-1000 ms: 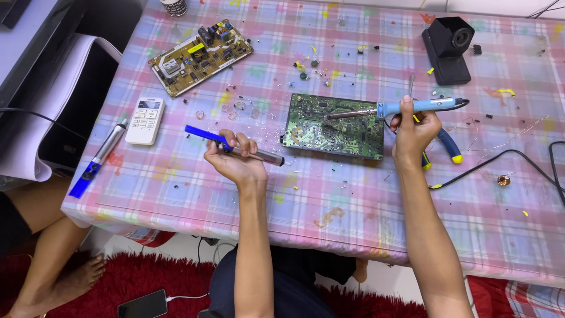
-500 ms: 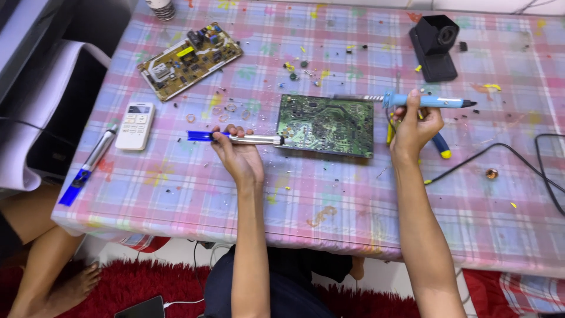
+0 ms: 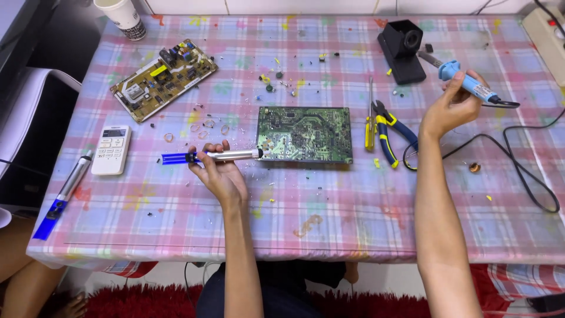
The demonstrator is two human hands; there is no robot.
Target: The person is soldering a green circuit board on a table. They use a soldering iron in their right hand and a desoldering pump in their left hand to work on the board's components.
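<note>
Tabletop: hands (image 3: 219, 174) (image 3: 452, 109) gripping tools

A circuit board (image 3: 305, 135) is laid mid-table; pliers (image 3: 393, 133) are placed just right of it; a second board (image 3: 163, 79) is set far left; a remote (image 3: 112, 149) lies near left.

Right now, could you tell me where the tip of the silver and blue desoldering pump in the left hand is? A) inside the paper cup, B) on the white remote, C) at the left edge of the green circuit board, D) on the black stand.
C: the left hand holds the desoldering pump level, its tip touching the green circuit board at its left edge.
</note>
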